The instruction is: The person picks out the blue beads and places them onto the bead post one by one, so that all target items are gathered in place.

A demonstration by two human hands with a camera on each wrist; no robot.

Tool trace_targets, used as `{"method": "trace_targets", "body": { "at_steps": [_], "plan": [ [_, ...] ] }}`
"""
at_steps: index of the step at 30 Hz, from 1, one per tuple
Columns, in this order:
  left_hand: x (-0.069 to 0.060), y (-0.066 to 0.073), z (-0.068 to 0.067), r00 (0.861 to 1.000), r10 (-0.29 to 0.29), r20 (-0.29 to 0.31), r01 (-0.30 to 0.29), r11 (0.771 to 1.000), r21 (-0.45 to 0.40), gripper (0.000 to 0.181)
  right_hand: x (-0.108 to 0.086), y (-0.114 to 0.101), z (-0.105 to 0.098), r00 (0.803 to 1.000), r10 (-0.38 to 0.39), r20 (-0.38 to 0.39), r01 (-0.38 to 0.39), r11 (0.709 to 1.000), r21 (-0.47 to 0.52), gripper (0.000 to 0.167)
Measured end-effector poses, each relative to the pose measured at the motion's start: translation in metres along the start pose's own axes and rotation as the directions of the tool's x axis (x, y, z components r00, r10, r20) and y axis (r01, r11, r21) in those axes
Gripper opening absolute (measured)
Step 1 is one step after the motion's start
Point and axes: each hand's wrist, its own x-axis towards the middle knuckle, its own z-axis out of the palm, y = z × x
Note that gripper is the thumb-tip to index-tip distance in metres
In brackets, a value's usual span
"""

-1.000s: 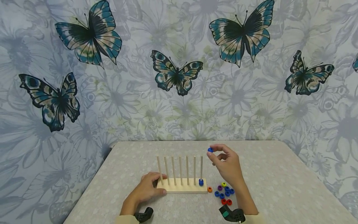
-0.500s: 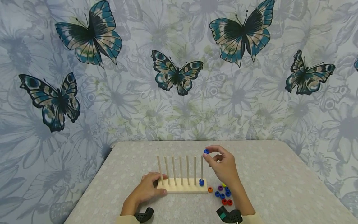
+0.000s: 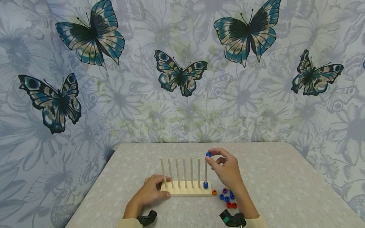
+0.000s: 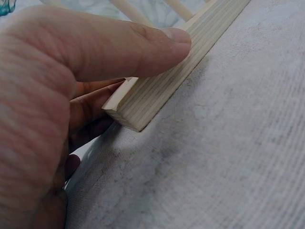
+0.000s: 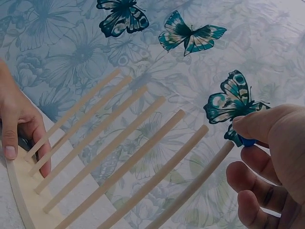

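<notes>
Right grip [image 3: 226, 169], raised near the counter's far edge [image 3: 185, 143], pinches a blue bead [image 3: 208, 154] beside the tip of the rightmost peg [image 3: 206, 171] in the head view; left grip [image 3: 151, 191] clasps the board's left end [image 3: 168, 190]. Left wrist: thumb [image 4: 138, 50] across its front. Right wrist: lower fingers [image 5: 250, 183] curled.

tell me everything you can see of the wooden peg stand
The wooden peg stand has a pale rectangular base, grain showing along its front edge, and a row of seven slim upright pegs. It rests on the table. The left hand grips its left end, thumb at the front. Six pegs are bare; the rightmost has at least one blue bead at its foot. The right hand pinches another by that peg's tip; contact is unclear.
</notes>
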Motion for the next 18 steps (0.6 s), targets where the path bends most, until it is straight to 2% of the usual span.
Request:
{"method": "trace_targets", "body": {
  "at_steps": [3, 10, 18],
  "plan": [
    [0.000, 0.000, 0.000, 1.000, -0.002, -0.004, 0.002, 1.000, -0.002, 0.050, 0.001, 0.006, 0.001, 1.000, 0.004, 0.008, -0.004, 1.000, 0.004, 0.022],
    [0.001, 0.002, 0.003, 1.000, 0.011, 0.012, -0.011, 1.000, -0.007, 0.050, 0.007, 0.037, 0.002, 1.000, 0.008, 0.015, -0.008, 1.000, -0.009, 0.025],
    [0.000, 0.000, 0.001, 1.000, -0.013, 0.001, 0.013, 1.000, -0.009, 0.052, 0.008, 0.044, 0.004, 0.999, 0.003, 0.047, -0.004, 1.000, 0.013, 0.026]
  ]
}}
